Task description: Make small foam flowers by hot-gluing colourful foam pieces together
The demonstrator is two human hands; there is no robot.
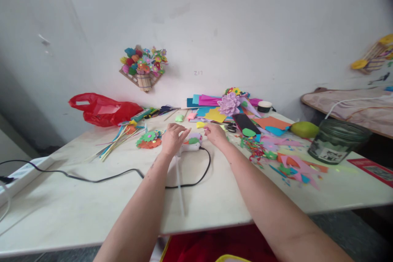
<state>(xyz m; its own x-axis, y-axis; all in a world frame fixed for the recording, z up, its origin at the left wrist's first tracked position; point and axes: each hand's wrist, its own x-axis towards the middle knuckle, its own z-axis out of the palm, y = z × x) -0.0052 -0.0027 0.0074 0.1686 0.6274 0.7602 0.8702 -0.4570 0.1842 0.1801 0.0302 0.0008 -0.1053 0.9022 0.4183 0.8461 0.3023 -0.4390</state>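
Observation:
My left hand (174, 141) is over the middle of the table, thumb stretched out away from the fingers, and I see nothing held in it. My right hand (216, 135) has its fingertips pinched together; a tiny pinkish bit shows there, too small to name. Between the hands lies a white glue gun (190, 147), partly covered by my left hand, with a long clear glue stick (179, 188) sticking out toward me. Purple and green foam pieces (194, 141) are just behind it. Left of my left hand rest green and orange foam flowers (149, 140). Beyond my right hand sits a yellow clay-like block (200, 125).
A black cord (92, 180) runs left to a power strip (27, 176). At the back are a red plastic bag (104, 110), colored sheets (215, 115) and a purple flower (229, 104). Foam scraps (294, 168), a phone (246, 124) and a glass jar (336, 143) stand right.

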